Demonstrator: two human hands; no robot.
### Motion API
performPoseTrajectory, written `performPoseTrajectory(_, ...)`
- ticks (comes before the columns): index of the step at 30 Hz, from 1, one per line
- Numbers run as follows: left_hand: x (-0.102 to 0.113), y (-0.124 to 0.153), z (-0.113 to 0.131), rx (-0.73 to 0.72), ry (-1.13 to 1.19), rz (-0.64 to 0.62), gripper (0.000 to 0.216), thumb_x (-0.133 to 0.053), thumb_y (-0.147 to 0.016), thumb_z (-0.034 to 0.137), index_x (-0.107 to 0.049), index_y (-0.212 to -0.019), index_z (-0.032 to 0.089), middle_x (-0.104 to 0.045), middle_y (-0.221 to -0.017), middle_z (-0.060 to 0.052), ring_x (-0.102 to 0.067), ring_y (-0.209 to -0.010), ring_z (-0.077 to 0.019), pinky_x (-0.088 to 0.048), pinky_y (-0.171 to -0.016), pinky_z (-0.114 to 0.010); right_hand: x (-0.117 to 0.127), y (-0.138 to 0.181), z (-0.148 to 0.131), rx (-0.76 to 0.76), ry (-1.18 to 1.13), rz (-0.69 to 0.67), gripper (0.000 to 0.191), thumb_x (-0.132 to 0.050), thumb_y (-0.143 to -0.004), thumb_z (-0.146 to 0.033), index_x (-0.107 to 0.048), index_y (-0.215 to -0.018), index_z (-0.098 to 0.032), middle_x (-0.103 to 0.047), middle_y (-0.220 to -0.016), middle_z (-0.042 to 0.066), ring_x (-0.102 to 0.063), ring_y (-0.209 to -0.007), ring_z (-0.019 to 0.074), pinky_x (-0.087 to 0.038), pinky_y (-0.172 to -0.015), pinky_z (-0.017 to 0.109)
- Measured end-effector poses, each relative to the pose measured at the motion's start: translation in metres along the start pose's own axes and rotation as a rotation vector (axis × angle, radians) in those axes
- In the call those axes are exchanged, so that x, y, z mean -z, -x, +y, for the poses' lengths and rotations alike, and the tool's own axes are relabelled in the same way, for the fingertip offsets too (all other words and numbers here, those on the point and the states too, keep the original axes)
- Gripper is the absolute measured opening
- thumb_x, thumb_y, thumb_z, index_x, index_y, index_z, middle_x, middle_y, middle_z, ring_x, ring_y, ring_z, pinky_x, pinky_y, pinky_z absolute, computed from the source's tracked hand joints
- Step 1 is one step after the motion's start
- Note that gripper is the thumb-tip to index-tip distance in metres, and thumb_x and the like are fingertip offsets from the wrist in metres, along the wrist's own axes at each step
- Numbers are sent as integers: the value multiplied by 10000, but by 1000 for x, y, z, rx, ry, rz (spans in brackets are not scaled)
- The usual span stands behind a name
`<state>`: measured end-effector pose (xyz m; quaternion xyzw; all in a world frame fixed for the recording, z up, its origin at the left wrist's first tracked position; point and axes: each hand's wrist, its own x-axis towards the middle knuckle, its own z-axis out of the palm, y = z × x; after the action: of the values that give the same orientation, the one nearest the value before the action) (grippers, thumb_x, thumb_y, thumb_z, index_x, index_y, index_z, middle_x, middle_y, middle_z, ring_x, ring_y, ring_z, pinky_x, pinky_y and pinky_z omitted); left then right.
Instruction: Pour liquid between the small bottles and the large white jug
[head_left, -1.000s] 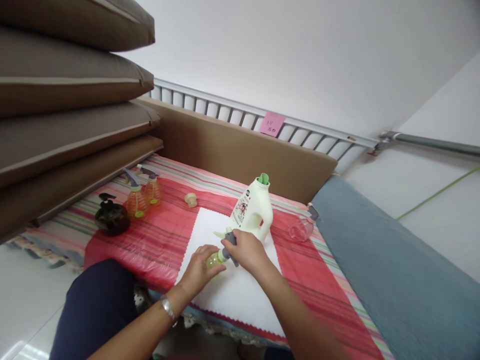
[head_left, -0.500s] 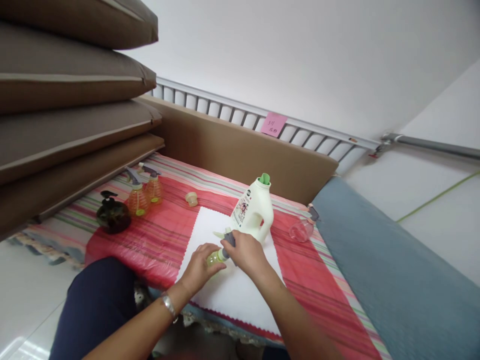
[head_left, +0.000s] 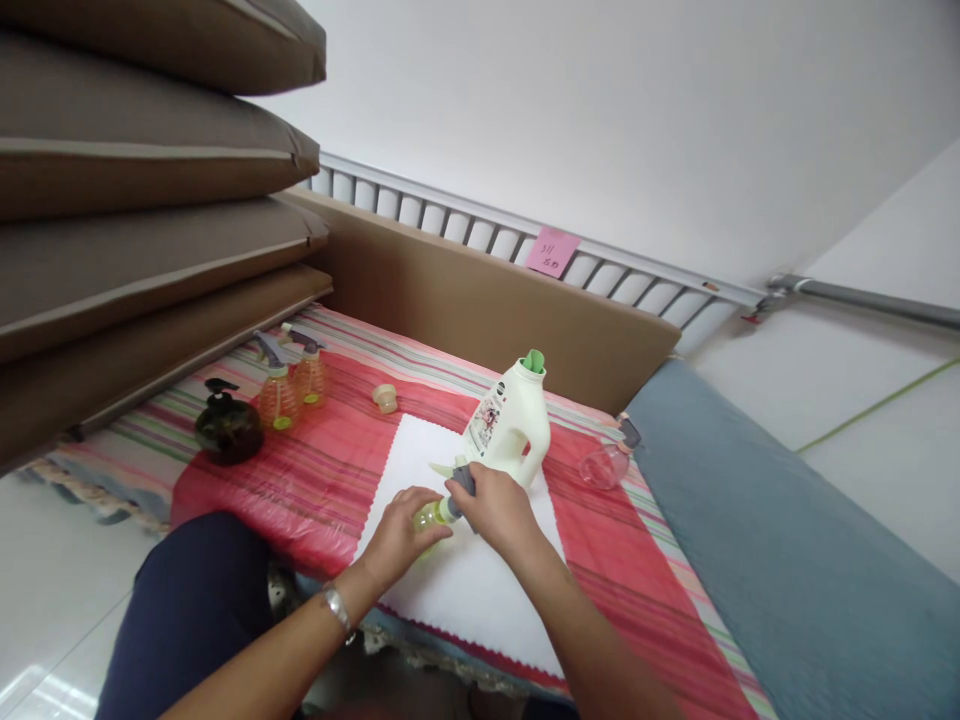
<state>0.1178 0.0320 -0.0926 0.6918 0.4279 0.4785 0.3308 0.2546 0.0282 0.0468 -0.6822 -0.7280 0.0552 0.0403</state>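
A clear, yellowish spray bottle [head_left: 429,516] lies tilted between my hands, above a white cloth [head_left: 480,600] with a zigzag edge. My left hand [head_left: 401,530] is wrapped round its body. My right hand [head_left: 495,505] grips its grey and pale green trigger head [head_left: 463,480], which sits at the bottle's neck. Just behind them stands a white handled jug [head_left: 517,410] with a picture label and an uncapped top, where a green spout shows. A pale cap [head_left: 385,397] rests on the red cover further left.
At the left stand two orange spray bottles [head_left: 277,400] and a dark green pump bottle [head_left: 229,425]. A pink spray bottle [head_left: 606,462] leans at the right. Stacked brown cushions [head_left: 165,240] rise at the left; a brown board [head_left: 480,290] stands behind, a blue-grey panel [head_left: 787,520] at the right.
Both hands keep their hold on the spray bottle with almost no movement. The whole view has shifted very slightly.
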Motion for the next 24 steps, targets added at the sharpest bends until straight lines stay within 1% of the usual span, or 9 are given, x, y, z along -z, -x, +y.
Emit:
performPoseTrajectory(8, 0, 4, -2, -4, 6, 2, 407, -747, -705, 419, -651, -1064, 250, -688, -1044, -65, -607, -1011, -259, -471, -911, -424, -11, -3, -5, -4, 1, -5, 309, -457, -890, -417, -649, -904, -175, -732, -858, 93, -666, -806, 227, -370, -610, 284)
performPoseTrajectory(13, -4, 10, -5, -65, 27, 59, 459, -714, -743, 424, -597, -1158, 266, -657, -1143, -76, -572, -1091, -264, -438, -963, -456, -14, 0, -8, -29, -1, 13, 317, -453, -892, -426, -647, -926, -178, -732, -871, 100, -668, -817, 227, -389, -632, 284)
performPoseTrajectory(16, -6, 12, -6, -95, 38, 104, 421, -690, -768, 417, -597, -1147, 259, -658, -1139, -76, -569, -1093, -259, -439, -960, -449, -17, 4, -16, -41, -16, 30, 311, -454, -889, -417, -644, -931, -175, -730, -877, 119, -670, -815, 243, -402, -649, 296)
performPoseTrajectory(20, -5, 11, -5, -85, 53, 120, 346, -635, -814, 420, -621, -1104, 233, -672, -1091, -91, -583, -1059, -260, -441, -947, -454, -22, 4, -25, -50, -85, 58, 284, -456, -888, -379, -633, -933, -161, -719, -859, 140, -669, -805, 264, -410, -663, 314)
performPoseTrajectory(22, -4, 10, -5, -74, 59, 113, 326, -612, -831, 417, -626, -1098, 230, -676, -1081, -88, -587, -1048, -255, -443, -948, -453, -23, 3, -23, -43, -149, 61, 287, -456, -890, -379, -629, -923, -151, -711, -841, 142, -663, -804, 262, -411, -666, 313)
performPoseTrajectory(24, -3, 10, -5, -69, 57, 102, 319, -614, -829, 416, -632, -1090, 234, -678, -1073, -80, -587, -1046, -252, -445, -952, -449, -23, 4, -16, -5, -241, 39, 292, -479, -879, -402, -631, -880, -152, -703, -802, 116, -651, -774, 243, -415, -649, 296)
